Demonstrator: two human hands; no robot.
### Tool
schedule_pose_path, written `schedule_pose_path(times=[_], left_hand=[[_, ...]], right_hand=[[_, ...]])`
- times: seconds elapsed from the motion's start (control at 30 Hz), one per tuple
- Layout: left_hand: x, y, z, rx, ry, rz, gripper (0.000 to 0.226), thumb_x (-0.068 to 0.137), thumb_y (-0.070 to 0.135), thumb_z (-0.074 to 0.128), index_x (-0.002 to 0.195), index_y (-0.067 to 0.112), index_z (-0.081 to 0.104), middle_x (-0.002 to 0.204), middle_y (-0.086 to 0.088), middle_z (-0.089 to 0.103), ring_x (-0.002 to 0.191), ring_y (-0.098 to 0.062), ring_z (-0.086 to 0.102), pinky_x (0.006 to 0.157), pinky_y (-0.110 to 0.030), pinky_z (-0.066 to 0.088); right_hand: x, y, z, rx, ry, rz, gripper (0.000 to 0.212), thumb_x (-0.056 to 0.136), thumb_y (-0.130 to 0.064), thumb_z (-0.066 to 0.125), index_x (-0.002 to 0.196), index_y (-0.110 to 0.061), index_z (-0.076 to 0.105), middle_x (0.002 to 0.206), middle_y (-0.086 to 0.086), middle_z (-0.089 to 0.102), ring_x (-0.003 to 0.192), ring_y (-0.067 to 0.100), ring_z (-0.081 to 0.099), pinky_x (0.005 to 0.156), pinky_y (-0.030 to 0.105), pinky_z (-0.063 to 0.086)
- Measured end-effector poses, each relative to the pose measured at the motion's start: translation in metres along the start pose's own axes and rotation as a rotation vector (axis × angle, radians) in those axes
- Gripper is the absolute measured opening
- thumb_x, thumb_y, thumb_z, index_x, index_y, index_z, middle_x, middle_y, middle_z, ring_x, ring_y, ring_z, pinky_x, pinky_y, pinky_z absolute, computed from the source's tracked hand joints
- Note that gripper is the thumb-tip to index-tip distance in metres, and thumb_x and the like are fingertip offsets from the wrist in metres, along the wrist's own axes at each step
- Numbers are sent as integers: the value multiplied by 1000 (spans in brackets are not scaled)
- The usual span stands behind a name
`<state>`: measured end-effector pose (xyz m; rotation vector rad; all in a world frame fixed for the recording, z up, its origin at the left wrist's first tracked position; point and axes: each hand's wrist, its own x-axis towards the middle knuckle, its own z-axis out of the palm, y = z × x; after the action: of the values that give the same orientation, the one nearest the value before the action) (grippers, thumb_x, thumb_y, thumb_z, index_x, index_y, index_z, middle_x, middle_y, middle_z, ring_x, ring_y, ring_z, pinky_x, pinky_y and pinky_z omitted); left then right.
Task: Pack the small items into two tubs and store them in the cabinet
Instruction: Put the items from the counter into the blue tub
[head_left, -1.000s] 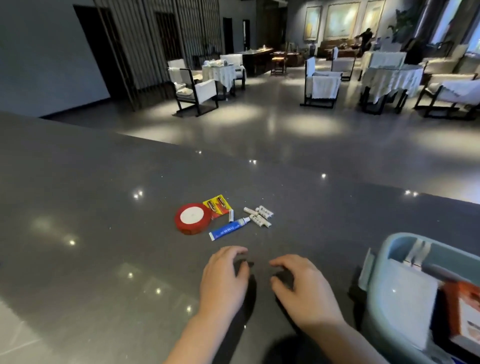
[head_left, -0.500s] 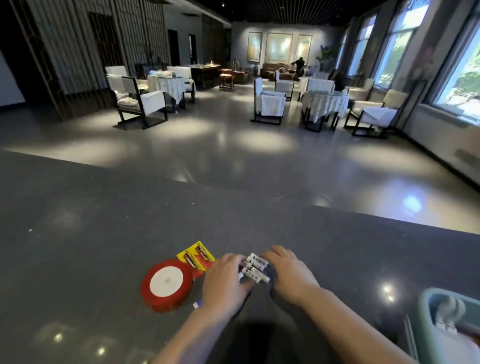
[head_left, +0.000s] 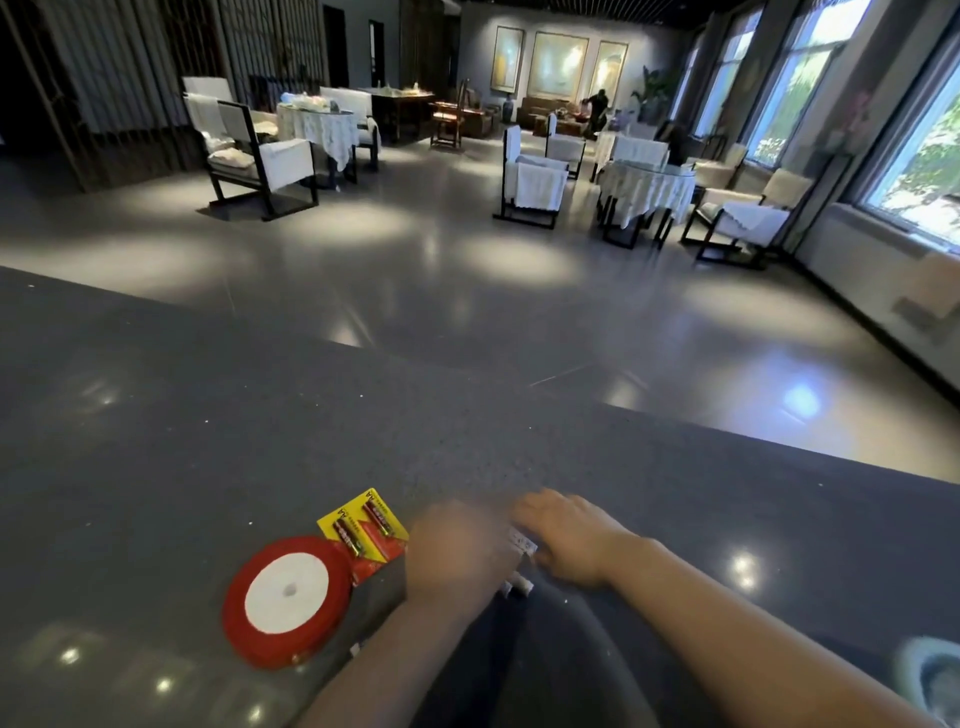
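On the dark counter (head_left: 208, 467) lie a red ribbon spool with a white core (head_left: 288, 597) and a yellow-red battery card (head_left: 366, 530) touching its far side. Small white pieces (head_left: 521, 543) show between my two hands. My left hand (head_left: 457, 551), blurred, lies over the spot beside the battery card, and my right hand (head_left: 566, 540) lies palm down against the white pieces from the right. The blue tube is hidden. Whether either hand grips anything cannot be made out. A corner of the pale blue tub (head_left: 930, 675) shows at the lower right.
The counter's far edge runs diagonally across the middle; beyond it is a polished floor with white-draped chairs (head_left: 535, 182) and tables (head_left: 647, 189). A person (head_left: 597, 106) stands far at the back. Windows line the right wall.
Both hands moved forward from the near counter onto the small white pieces and closed in around them. The view tilted up and left, so the tub slid nearly out of frame.
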<state>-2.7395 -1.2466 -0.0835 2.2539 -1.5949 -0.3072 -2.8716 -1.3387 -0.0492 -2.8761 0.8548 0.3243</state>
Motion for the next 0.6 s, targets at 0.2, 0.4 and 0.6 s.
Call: schedule_pose_path(times=[0.2,0.4,0.6], left_hand=[[2,10,1,36,26,-33,52,71,62,59,112,31,58,114,9,53,111,-16,44,91,-32,35],[-8,23,-21,5,73,-17,56,59,54,66,108,28,66,105,8,61,100,-15,56,83,-29,42],[-67,103,-65,-339,200,216,48,55,51,67,98,31,69,91,14,61,91,-7,59,80,-24,46]], right_hand=[[-19,5,1,20,25,154,54,84,-49,60,129,-22,47,129,-1,49,122,19,45,100,35,37],[-70,3,-10,304,242,399,54,78,-52,66,121,-23,52,122,-5,55,113,16,52,93,35,45],[-181,0,-32,481,507,483,43,73,-53,73,107,-33,55,99,-17,54,95,6,55,80,23,44]])
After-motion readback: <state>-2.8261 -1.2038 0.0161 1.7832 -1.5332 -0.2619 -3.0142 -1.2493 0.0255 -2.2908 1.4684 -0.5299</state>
